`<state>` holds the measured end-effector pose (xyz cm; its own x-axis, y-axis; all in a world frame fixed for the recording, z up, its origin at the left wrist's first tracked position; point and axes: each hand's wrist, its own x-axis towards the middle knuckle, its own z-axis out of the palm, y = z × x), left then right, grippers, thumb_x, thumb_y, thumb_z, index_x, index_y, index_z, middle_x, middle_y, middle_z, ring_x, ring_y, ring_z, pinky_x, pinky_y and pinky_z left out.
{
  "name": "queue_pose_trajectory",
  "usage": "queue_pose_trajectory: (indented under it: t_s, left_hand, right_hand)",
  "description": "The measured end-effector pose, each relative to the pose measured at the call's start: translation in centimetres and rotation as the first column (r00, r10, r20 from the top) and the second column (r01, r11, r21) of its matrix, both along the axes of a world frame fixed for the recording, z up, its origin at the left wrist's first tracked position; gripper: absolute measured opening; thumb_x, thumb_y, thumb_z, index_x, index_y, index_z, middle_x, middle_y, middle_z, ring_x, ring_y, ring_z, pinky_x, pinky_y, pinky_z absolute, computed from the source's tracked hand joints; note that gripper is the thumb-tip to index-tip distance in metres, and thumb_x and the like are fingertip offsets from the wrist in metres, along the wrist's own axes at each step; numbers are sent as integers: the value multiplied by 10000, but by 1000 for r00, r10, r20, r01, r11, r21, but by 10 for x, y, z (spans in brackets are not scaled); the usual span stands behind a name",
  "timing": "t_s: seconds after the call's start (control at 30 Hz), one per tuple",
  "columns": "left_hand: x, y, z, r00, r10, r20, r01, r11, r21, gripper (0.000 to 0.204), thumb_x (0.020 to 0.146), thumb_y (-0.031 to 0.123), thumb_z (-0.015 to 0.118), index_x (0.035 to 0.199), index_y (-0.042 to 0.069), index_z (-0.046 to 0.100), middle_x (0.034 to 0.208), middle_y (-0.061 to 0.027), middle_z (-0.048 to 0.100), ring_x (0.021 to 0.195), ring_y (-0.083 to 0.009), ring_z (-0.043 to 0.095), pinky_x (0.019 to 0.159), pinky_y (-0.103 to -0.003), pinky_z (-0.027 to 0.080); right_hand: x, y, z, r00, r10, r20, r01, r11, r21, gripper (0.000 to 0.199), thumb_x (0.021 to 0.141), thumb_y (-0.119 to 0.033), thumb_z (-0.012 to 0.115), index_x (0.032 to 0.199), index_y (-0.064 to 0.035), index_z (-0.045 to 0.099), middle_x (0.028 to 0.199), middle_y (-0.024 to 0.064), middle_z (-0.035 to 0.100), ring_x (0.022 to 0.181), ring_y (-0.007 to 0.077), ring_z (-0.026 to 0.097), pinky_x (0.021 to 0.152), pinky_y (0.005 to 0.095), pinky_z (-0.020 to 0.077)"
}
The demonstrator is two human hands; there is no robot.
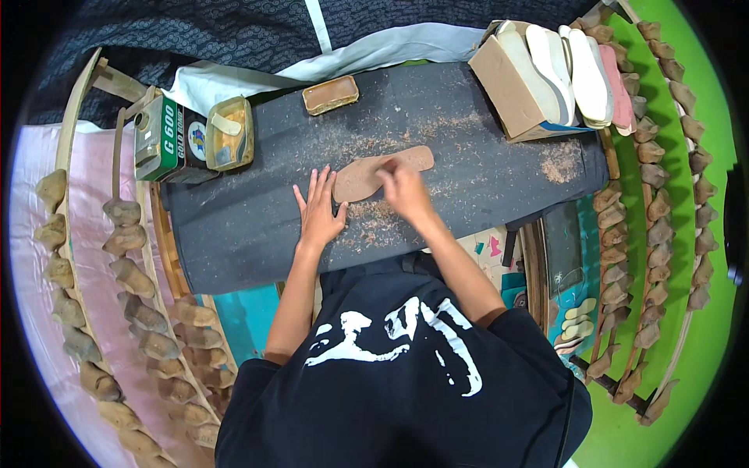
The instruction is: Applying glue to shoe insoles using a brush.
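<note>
A brown shoe insole lies flat on the dark cloth of the table, its wide end to the left and its narrow end to the right. My left hand rests palm down beside the wide end, fingers spread, with its fingertips and thumb at the insole's edge. Over the middle of the insole my right hand is closed, fingers bent downward and slightly blurred. Whatever it may hold is hidden by the fingers. Brown shavings are scattered around the insole and just below it.
At the far left stand a green and black metal can and a cut-open tub of yellowish glue with a spreader. A yellow-brown block-shaped container sits at the back. A cardboard box holds pale soles. Racks of wooden shoe lasts flank the table.
</note>
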<state>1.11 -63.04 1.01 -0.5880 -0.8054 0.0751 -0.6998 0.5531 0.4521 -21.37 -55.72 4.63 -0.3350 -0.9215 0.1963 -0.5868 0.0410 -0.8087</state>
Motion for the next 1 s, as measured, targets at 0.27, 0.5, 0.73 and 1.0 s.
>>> queue_pose_trajectory:
  t_s: [0.27, 0.5, 0.73, 1.0]
  left_hand:
    - [1, 6, 2, 998, 64, 19, -65, 995, 78, 786, 920, 233, 735, 1624, 160, 393, 1723, -48, 332, 1632, -300, 196, 1289, -646, -31]
    - [-9, 3, 12, 995, 97, 7, -97, 983, 157, 787, 884, 191, 797, 1587, 177, 443, 1718, -12, 348, 1629, -277, 210, 1300, -628, -14]
    - [-6, 8, 14, 993, 120, -8, -117, 978, 171, 797, 882, 200, 799, 1593, 179, 439, 1715, -13, 357, 1627, -274, 219, 1300, -623, -11]
    - [-8, 7, 13, 987, 152, -43, -143, 975, 170, 802, 861, 178, 807, 1584, 182, 460, 1705, -16, 373, 1623, -266, 228, 1304, -613, 5]
  right_hand:
    - [-73, -4, 0, 947, -223, -230, 209, 974, -86, 201, 976, -151, 657, 1139, -35, 679, 1032, 190, 714, 928, 411, 710, 815, 492, 575]
    - [-18, -23, -5, 957, 137, -255, -191, 960, -203, 219, 923, -164, 696, 1109, -47, 701, 979, 157, 710, 862, 373, 715, 772, 457, 578]
    - [-96, -19, -13, 985, -163, 57, 166, 985, -41, 178, 942, -154, 697, 1030, 0, 704, 887, 221, 745, 788, 388, 749, 702, 462, 573]
    - [-45, -37, -11, 966, -105, -236, 67, 984, -166, 125, 939, -138, 693, 974, -25, 653, 873, 186, 710, 799, 388, 736, 684, 472, 592]
